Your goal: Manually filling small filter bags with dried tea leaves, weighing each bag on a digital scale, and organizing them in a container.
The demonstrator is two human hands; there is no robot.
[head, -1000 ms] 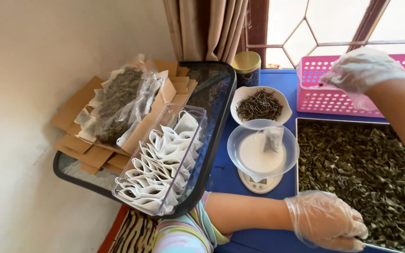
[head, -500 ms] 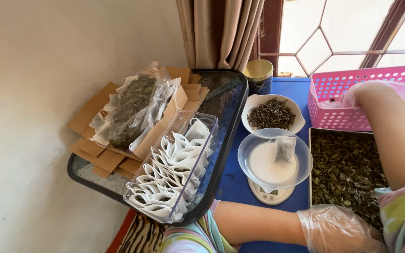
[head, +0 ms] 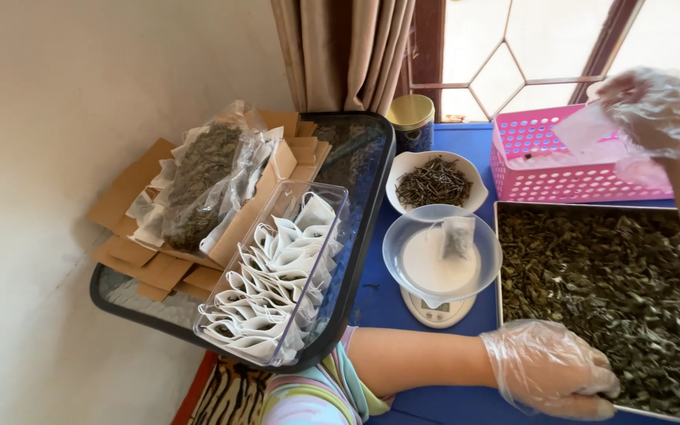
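Head view, right hand [head: 659, 110] grip pinching clear pouch [head: 584, 130] above pink basket [head: 560, 169], left hand [head: 548, 370] loosely curled, empty, at leaf tray [head: 607, 283] edge

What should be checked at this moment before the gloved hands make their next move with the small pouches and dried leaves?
1. Right hand grips a small translucent pouch above the pink basket: ok.
2. Left hand rests at the near edge of the leaf tray, holding nothing visible: ok.
3. Filled sachet sits in the clear bowl on the scale: ok.
4. Scale reading: cannot tell.
5. Empty pouches stocked in the clear bin: ok.
6. Both hands gloved: ok.
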